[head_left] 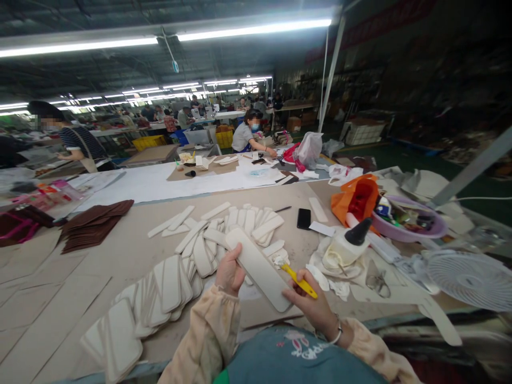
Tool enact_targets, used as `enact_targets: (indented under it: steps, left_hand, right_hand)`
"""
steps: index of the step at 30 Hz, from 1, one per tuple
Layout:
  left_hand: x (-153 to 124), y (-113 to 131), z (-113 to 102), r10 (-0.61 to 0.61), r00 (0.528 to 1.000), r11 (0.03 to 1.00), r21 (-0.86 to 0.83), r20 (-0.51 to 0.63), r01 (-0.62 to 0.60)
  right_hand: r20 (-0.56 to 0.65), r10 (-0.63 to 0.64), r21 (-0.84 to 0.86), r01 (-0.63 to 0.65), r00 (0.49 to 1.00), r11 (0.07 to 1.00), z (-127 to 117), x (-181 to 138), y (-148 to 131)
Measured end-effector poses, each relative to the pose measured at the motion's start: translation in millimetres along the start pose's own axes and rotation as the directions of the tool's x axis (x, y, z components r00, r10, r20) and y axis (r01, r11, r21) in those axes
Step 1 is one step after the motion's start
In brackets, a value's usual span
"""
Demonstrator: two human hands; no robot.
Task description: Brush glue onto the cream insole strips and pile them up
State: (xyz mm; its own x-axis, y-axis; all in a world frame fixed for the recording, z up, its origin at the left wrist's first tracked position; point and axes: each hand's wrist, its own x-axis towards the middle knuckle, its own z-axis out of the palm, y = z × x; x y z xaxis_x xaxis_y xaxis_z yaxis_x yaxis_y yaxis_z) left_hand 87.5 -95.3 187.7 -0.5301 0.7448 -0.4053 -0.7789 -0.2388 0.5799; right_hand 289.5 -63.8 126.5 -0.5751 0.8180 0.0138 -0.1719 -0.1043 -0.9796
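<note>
A long off-white panel with rounded ends (260, 269) is tilted up in front of me, above the table. My left hand (231, 271) grips its left edge, thumb on the top face. In my right hand (314, 304) is a brush with a yellow handle (304, 285), its white-smeared bristles pointing away to the left. Fingers of that same hand also touch the panel's near right end. Many similar off-white panels (166, 282) lie fanned out in overlapping rows to the left and beyond. Whether the panel's underside bears anything is hidden.
At right lie a bottle with a black nozzle (346, 249), a white fan (470, 280), a purple basin of odds and ends (408, 234) and an orange bag (340, 205). A black phone (304, 218) lies beyond the panels. Brown pieces (96, 224) are stacked left. A co-worker (244, 136) sits across.
</note>
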Motion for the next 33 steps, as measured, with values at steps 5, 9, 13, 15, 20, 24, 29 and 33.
enact_targets:
  steps: [5,9,13,15,20,24,29,33]
  left_hand:
    - [-0.8,-2.1,0.1,0.026,1.0,1.0,0.009,0.0,-0.026]
    - [-1.0,-2.7,-0.1,0.041,0.999,0.999,0.027,0.02,-0.042]
    - [-2.3,-2.6,-2.2,0.077,0.996,0.996,0.045,0.043,-0.079]
    - [-5.3,-3.6,-4.9,0.107,0.992,0.992,0.055,0.063,-0.111]
    - [-15.9,-15.5,-19.1,0.095,0.987,0.989,0.1,0.133,-0.108]
    - [-15.4,-27.8,-34.5,0.094,0.994,0.992,0.081,0.064,-0.099]
    - [-11.5,-30.2,-46.1,0.123,0.992,0.991,0.046,-0.003,-0.122]
    - [-13.2,-27.4,-50.3,0.137,0.991,0.99,0.015,0.002,-0.137]
  right_hand:
    - [0.003,0.006,0.004,-0.006,1.0,1.0,-2.8,-0.4,0.6]
    - [-0.003,0.021,-0.024,-0.021,1.0,0.999,-5.5,-0.8,1.5]
    - [-0.02,0.053,-0.059,-0.055,0.998,0.997,-6.5,0.5,4.4]
    - [-0.021,0.053,-0.072,-0.054,0.998,0.996,-6.5,1.2,6.4]
    - [-0.025,0.038,-0.104,-0.041,0.999,0.994,-7.2,2.6,8.2]
    - [-0.014,0.026,-0.155,-0.028,1.0,0.987,-3.4,4.2,6.4]
    - [-0.079,0.025,-0.186,-0.039,0.997,0.982,8.1,5.3,7.1]
    - [-0.04,0.049,-0.244,-0.057,0.998,0.968,12.2,7.3,7.4]
